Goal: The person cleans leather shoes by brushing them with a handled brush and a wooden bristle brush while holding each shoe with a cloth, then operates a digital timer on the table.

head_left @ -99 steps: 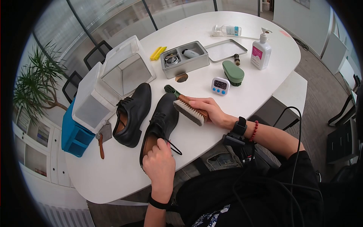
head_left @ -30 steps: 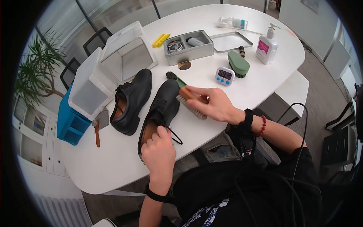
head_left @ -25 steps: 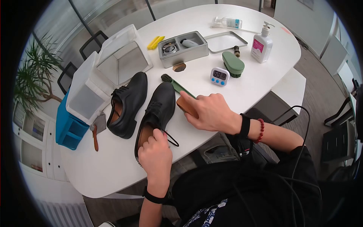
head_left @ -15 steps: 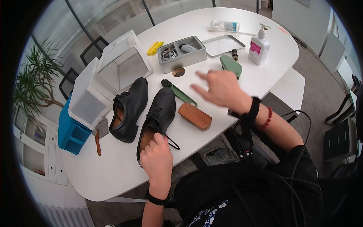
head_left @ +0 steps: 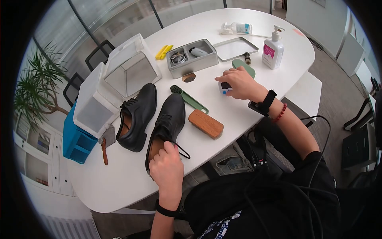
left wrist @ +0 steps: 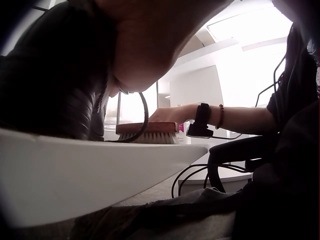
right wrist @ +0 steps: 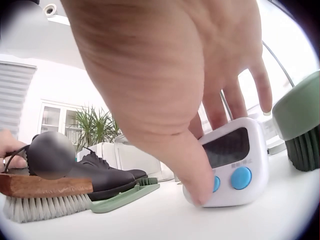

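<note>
My left hand [head_left: 167, 169] grips the near black lace-up shoe [head_left: 172, 113] at its heel opening, a loose lace looping out beside the fingers. My right hand [head_left: 243, 84] is at the white digital timer [head_left: 223, 91] with blue buttons. In the right wrist view, the thumb lies on the timer's [right wrist: 259, 175] front over a blue button, and the fingers reach behind its top. Bristles down, a wooden shoe brush [head_left: 206, 123] lies right of the shoe. Beyond that is a small green-handled brush [head_left: 193, 101]. The other black shoe [head_left: 140, 111] stands to the left.
A metal tin [head_left: 193, 67] holds a round polish can and a grey item; its lid [head_left: 238, 44] lies beside it. A green brush [head_left: 246, 67] and pump bottle [head_left: 273, 51] stand right. Clear-fronted boxes [head_left: 93, 105], a blue organizer [head_left: 79, 139] and a small wooden-handled brush [head_left: 104, 153] are left.
My right hand has set the wooden shoe brush down on the table, let go, and moved up and right to the timer. The left hand has kept its hold on the shoe.
</note>
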`<state>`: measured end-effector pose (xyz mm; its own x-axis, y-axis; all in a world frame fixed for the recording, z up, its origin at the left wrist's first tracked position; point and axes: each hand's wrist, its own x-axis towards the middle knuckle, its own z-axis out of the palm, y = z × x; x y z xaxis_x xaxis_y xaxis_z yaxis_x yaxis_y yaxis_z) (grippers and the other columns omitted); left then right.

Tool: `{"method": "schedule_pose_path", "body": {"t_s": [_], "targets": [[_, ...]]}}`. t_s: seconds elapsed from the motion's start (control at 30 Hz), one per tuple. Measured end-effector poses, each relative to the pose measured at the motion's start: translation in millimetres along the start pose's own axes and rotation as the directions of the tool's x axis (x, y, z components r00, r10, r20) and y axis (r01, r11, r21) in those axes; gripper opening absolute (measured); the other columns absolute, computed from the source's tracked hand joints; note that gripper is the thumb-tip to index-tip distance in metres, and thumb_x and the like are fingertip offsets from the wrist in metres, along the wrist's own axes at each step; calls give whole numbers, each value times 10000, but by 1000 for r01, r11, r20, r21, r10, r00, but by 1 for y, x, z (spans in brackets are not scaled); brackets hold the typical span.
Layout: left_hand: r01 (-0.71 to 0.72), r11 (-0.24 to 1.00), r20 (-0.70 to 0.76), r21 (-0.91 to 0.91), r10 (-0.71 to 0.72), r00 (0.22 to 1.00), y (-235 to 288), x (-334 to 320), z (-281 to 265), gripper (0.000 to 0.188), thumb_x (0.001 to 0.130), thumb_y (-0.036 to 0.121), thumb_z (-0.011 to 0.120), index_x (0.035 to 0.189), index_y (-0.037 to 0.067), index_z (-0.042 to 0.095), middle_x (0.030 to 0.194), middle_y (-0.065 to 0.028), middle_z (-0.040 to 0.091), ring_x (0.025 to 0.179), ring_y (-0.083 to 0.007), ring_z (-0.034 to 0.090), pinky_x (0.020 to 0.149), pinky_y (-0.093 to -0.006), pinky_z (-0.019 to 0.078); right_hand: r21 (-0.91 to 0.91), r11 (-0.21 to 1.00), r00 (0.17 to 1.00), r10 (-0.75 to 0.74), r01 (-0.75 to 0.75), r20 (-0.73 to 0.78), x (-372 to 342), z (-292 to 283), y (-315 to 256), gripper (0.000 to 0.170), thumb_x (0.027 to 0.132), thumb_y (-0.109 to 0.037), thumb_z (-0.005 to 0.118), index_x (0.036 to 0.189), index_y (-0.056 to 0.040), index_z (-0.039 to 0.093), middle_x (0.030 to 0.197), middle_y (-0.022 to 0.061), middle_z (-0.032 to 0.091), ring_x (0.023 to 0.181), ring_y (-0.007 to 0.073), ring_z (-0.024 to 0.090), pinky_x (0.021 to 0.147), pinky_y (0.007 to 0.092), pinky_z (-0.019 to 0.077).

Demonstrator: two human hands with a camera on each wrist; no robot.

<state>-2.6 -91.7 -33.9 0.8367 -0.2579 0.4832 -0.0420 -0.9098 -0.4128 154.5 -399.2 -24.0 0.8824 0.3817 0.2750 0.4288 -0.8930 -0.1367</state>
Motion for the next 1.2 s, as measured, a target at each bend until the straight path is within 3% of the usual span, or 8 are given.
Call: {"method": "schedule_pose_path", "body": {"t_s": [0.17, 0.27, 0.47, 0.63, 0.8, 0.87, 1.2], "targets": [[-6, 1000, -15, 1, 6, 1000, 0, 0, 0, 273, 952, 327, 661, 830, 125, 524, 627, -6, 552, 588, -190, 628, 557, -319, 467, 120, 992, 995, -61, 51, 81, -2, -11, -5, 629, 722, -97, 803, 1331, -71, 648, 1079, 115, 692, 1082, 276, 623, 967, 375, 434], [-12, 1000, -26, 17, 13, 1000, 0, -1, 1, 271, 950, 323, 663, 827, 127, 521, 624, -4, 546, 587, -186, 626, 555, -315, 464, 214, 977, 998, -10, -5, 67, 1, -8, -3, 648, 697, -90, 823, 1320, -48, 652, 1046, 146, 697, 1024, 305, 647, 932, 393, 490], [-13, 1000, -42, 17, 14, 999, 0, -1, 1, 267, 946, 313, 666, 816, 133, 517, 614, 1, 535, 582, -182, 622, 550, -311, 461, 280, 960, 998, -38, 26, 40, 3, -1, 4, 571, 691, -107, 835, 1237, -22, 694, 1034, 176, 710, 941, 323, 675, 873, 403, 540], [2, 999, -1, -34, -2, 1000, 1, 0, -2, 264, 943, 292, 677, 839, 103, 525, 632, -46, 582, 600, -231, 655, 548, -349, 491, 472, 880, 990, -7, -60, 138, 3, 1, 3, 447, 736, -130, 801, 1152, -34, 668, 985, 155, 697, 918, 272, 679, 851, 371, 548], [-1, 1000, 0, -23, 1, 1000, 1, 0, -1, 269, 941, 297, 680, 835, 104, 524, 630, -44, 583, 596, -230, 655, 547, -346, 491, 499, 864, 988, -11, -67, 152, 2, 4, 0, 416, 765, -142, 768, 1148, -48, 632, 981, 146, 676, 892, 261, 667, 833, 360, 544], [-13, 999, -19, 39, 14, 1000, 1, 0, 0, 276, 950, 328, 663, 820, 137, 512, 618, 8, 530, 589, -175, 622, 555, -307, 459, 508, 858, 988, -9, -72, 155, 2, 5, 0, 414, 769, -145, 762, 1151, -53, 628, 984, 145, 672, 893, 260, 663, 828, 359, 542], [-17, 999, -23, 42, 18, 1000, 1, 0, -1, 276, 945, 325, 670, 822, 135, 512, 621, 7, 536, 584, -174, 623, 549, -303, 462, 500, 864, 989, -13, -65, 150, 4, 11, 2, 376, 765, -116, 745, 1118, -60, 627, 985, 131, 655, 911, 270, 642, 844, 373, 515]]}}
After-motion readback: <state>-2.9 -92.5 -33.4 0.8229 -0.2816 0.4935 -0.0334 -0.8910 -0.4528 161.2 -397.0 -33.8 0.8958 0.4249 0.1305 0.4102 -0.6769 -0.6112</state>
